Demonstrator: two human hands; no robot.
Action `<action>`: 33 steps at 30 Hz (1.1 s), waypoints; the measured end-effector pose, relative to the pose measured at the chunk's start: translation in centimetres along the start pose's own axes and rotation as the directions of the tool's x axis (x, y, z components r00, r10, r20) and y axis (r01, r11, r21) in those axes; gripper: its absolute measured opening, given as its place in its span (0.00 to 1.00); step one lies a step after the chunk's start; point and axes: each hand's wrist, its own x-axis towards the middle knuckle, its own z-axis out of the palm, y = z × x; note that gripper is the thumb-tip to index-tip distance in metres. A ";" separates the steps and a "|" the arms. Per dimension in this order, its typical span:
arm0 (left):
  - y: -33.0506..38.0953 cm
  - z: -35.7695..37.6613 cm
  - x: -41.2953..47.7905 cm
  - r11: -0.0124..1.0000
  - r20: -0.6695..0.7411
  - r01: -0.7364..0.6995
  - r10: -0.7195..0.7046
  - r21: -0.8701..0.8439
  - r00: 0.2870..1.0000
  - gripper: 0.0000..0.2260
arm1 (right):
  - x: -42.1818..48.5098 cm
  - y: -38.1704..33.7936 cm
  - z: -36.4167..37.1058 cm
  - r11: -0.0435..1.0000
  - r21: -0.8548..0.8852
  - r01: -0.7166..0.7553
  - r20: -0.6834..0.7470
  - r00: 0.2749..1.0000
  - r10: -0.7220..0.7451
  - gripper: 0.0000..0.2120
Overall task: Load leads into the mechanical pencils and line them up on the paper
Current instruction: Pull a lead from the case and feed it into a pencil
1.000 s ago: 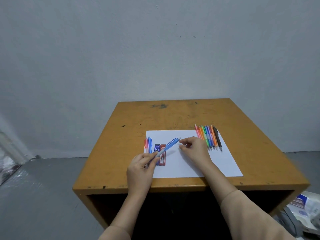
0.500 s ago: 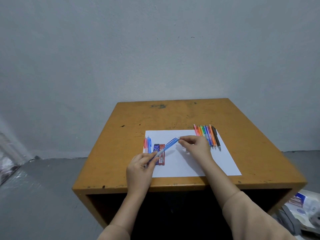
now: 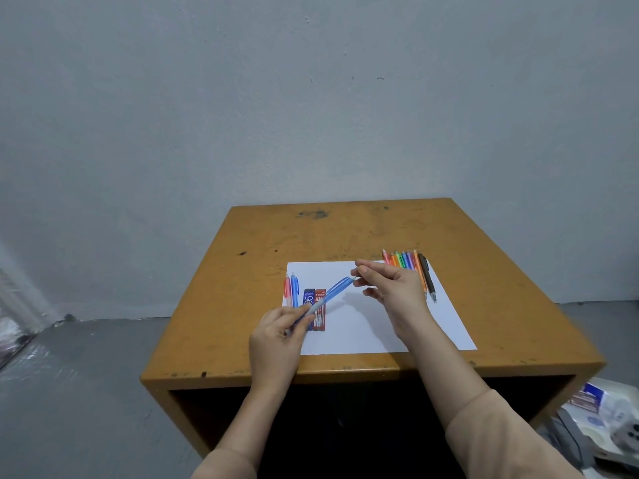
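My left hand [image 3: 276,335] grips the lower part of a light blue mechanical pencil [image 3: 330,294], held slanted above the white paper [image 3: 366,326]. My right hand [image 3: 390,288] pinches at the pencil's upper end with thumb and forefinger; whether it holds a lead or the cap is too small to tell. A red and a blue pencil [image 3: 291,289] lie side by side at the paper's left edge. Beside them lie a blue lead case [image 3: 308,299] and a red lead case [image 3: 321,318]. Several coloured pencils [image 3: 409,266] lie in a row at the paper's far right corner.
The paper lies on an orange-brown wooden table [image 3: 345,229] set against a grey wall. The table's front edge runs just below my wrists. Boxes and clutter [image 3: 608,413] sit on the floor at lower right.
My right hand has lifted a little at the pencil's upper end. My left hand keeps the same grip on the pencil.
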 end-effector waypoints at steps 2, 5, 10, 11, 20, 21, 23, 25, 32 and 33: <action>0.1 0.0 0.0 1.000 0.002 -0.001 0.001 -0.004 1.000 0.12 | -0.1 0.0 0.1 1.000 0.009 -0.014 -0.001 1.000 0.014 0.06; 0.1 -0.1 0.0 1.000 0.000 -0.012 0.012 0.003 1.000 0.12 | -0.3 0.3 0.1 0.999 0.028 -0.026 -0.008 1.000 0.027 0.07; 0.0 0.0 0.0 1.000 -0.012 -0.017 0.017 -0.016 1.000 0.12 | -0.4 0.4 0.0 0.998 0.053 -0.045 -0.018 0.999 0.046 0.06; -0.1 0.0 0.0 1.000 -0.012 -0.019 0.018 -0.017 1.000 0.12 | -0.4 0.3 0.0 0.998 0.045 -0.050 -0.014 0.999 0.050 0.06; -0.2 0.0 0.0 0.999 -0.019 -0.026 0.026 -0.019 0.999 0.11 | -0.6 0.9 0.5 0.997 -0.007 -0.072 -0.013 0.997 0.072 0.05; -0.2 0.0 0.0 0.999 -0.025 -0.033 0.032 -0.022 0.999 0.11 | -0.6 1.0 0.6 0.997 0.002 -0.079 -0.013 0.997 0.079 0.06; -0.3 0.0 0.0 0.999 -0.028 -0.033 0.032 -0.016 0.999 0.11 | -0.7 1.3 0.7 0.996 0.011 -0.085 -0.023 0.996 0.085 0.06; -0.3 0.0 0.0 0.999 -0.030 -0.032 0.032 -0.005 0.999 0.11 | -0.8 1.4 0.8 0.996 0.011 -0.088 -0.032 0.996 0.088 0.06; 0.2 -0.1 0.0 0.999 -0.023 -0.047 0.046 -0.011 0.999 0.11 | -1.0 1.5 1.3 0.995 0.057 -0.080 0.012 0.997 0.080 0.05; 0.2 -0.1 0.0 0.999 -0.020 -0.048 0.048 -0.013 0.999 0.11 | -1.1 1.5 1.4 0.995 0.060 -0.079 0.014 0.997 0.079 0.05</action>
